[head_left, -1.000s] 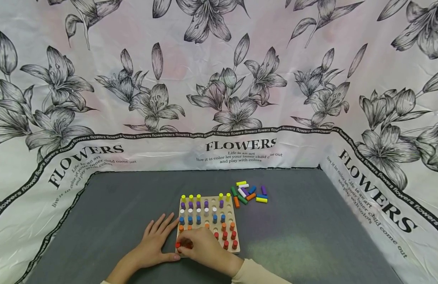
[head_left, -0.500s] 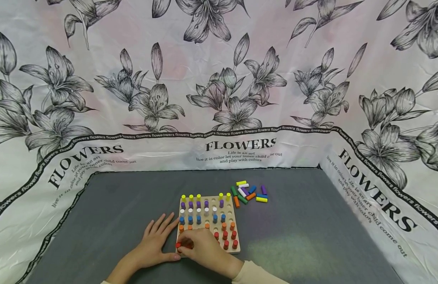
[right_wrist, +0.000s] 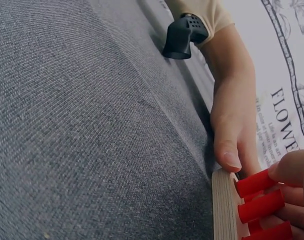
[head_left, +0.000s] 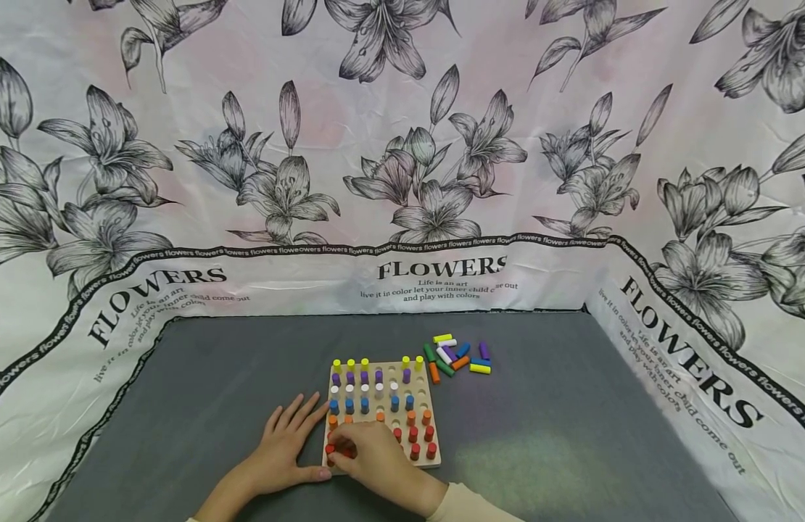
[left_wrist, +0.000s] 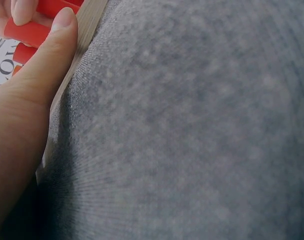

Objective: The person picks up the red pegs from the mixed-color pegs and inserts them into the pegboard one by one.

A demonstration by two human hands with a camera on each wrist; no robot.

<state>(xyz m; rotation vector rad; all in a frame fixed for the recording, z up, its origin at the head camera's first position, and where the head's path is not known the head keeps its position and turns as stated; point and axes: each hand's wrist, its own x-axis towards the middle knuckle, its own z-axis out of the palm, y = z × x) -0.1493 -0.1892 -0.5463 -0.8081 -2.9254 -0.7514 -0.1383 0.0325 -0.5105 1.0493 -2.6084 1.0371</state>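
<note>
A square wooden pegboard stands on the table, with yellow, purple, white, blue, orange and red pegs in rows. At its near left corner my right hand pinches a red peg between thumb and fingers. In the right wrist view that red peg stands at the board's edge, others in line beside it. My left hand lies with fingers spread along the board's left side, its thumb right at the corner. My right hand hides part of the two red rows.
A loose pile of pegs lies behind the board to the right, among them a yellow peg, an orange peg and a green peg. Flower-printed cloth walls the grey table at the back and sides.
The right fingers have shifted very slightly, and more of the red peg's side shows below them. The left hand keeps its place, and the loose pegs lie as before.
</note>
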